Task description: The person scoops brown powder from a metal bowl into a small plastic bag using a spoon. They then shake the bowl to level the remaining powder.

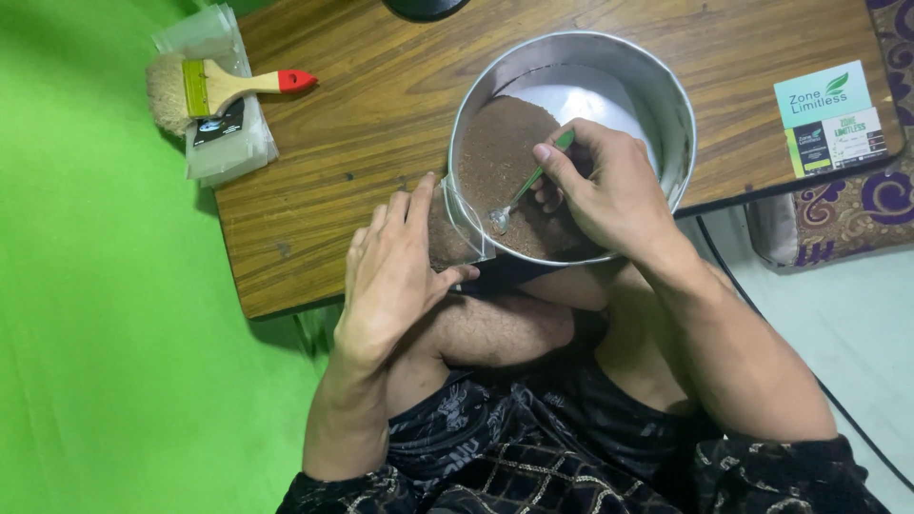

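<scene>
right hand point(609, 190) grips green-handled metal spoon point(519, 195) in round steel pan point(666, 105) of brown powder point(500, 162); left hand point(395, 266) pinches clear plastic bag point(457, 233) at 9 o'clock — bag mouth could sag, likely spilling powder.

Right hand point(609, 190) spoons brown powder point(505, 162) (left hand point(395, 266) holds a bag point(452, 233)).

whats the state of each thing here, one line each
left hand: gripping a clear bag at the pan's rim
clear bag: held upright, partly filled with brown powder
right hand: pinching a green-handled spoon
spoon: tilted, bowl down at the bag's mouth
round metal pan: on the wooden table's edge, part filled with brown powder
paint brush: lying flat on plastic packets, untouched
cards: lying flat on the table
</scene>
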